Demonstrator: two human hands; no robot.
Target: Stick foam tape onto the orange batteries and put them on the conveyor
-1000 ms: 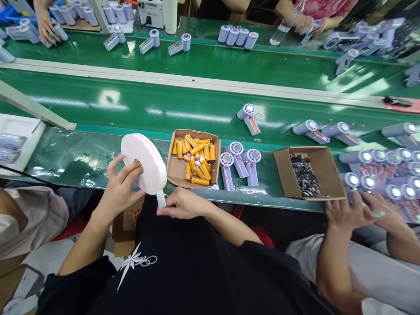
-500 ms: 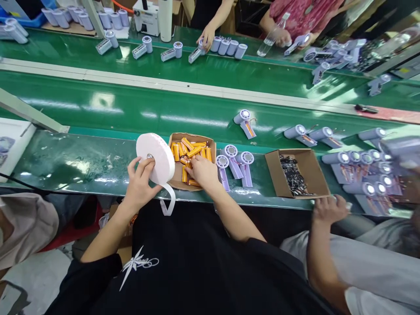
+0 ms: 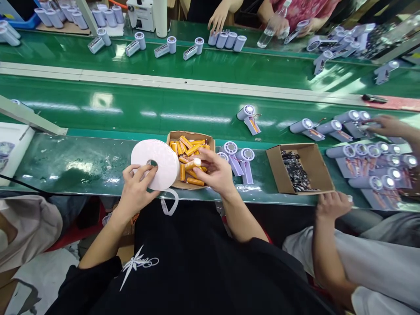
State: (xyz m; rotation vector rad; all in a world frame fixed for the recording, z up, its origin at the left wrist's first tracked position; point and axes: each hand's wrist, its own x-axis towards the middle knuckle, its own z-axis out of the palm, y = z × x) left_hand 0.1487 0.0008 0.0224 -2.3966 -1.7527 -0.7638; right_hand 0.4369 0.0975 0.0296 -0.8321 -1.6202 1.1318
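My left hand (image 3: 139, 183) grips a wide white roll of tape (image 3: 164, 164) by its core, and a loose strip of the tape curls down at the bench edge. In my right hand (image 3: 218, 173), between thumb and fingers, is an orange battery (image 3: 190, 165) with a white end. Below it stands a cardboard box (image 3: 192, 186) of orange batteries, partly hidden by my hand and the roll. Just right of that box, lilac handheld fans (image 3: 245, 164) lie on the bench, one partly covered by my right hand.
A cardboard box (image 3: 316, 168) of small black parts stands right of the fans. More fans crowd the right end, near a co-worker's hands (image 3: 333, 204). Beyond the bench runs a green conveyor belt (image 3: 157, 105) with a fan on it. Other people work across it.
My right hand has lifted out of the box with an orange battery. The tape roll has turned more face-up. Across the belt, a co-worker's hand has let go of a fan and moved right.
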